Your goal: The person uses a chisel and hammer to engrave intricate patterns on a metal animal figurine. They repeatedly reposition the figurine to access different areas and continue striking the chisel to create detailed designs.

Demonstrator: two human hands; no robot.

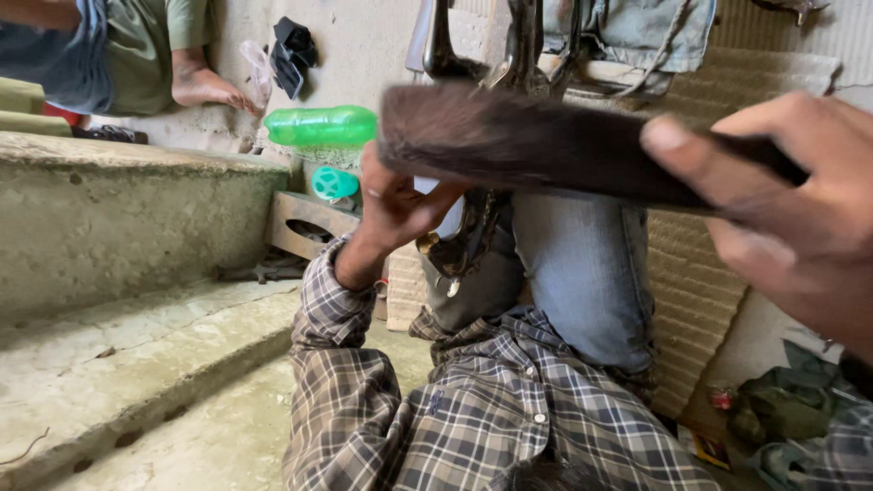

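Observation:
My right hand [791, 209] is close to the camera at the right and grips the handle of a long brush [527, 145] with dark bristles, held level across the middle of the view. My left hand [391, 205], in a checked sleeve, reaches forward under the brush. It holds a brown leather shoe [464, 250] with a metal buckle against my knee in blue jeans [587, 273]. The brush's bristle end hangs just above the left hand, and the brush hides part of the shoe.
Concrete steps [136, 218] rise at the left, where another person's bare foot [205, 88] rests. A green plastic bottle [318, 125], a teal round lid [334, 184] and a wooden box [305, 223] sit ahead. A black metal stand [523, 45], a woven mat [691, 273] and a green bag [782, 400] are at the right.

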